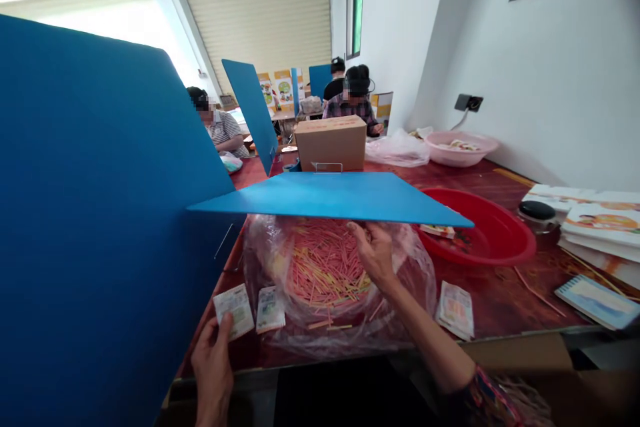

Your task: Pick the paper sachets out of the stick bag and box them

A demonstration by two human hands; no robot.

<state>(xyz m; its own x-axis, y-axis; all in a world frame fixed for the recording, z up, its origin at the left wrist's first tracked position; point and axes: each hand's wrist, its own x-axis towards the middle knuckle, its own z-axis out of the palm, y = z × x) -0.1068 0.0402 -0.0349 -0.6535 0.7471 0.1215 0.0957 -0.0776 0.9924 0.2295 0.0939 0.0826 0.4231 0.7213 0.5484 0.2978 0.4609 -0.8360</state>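
Observation:
My left hand is at the table's front left edge, closed on a small printed packet with the thumb on top. A second similar packet lies just right of it. My right hand reaches over a heap of thin pink and yellow sticks in a clear plastic bag. Its fingers are curled together near the edge of the blue board, and whatever is between them is hidden. More packets lie to the right of the bag.
A blue board hangs over the bag's far side, and a taller blue panel stands left. Around them are a red basin, cardboard box, pink basin, notebook and printed stacks. Several people sit beyond.

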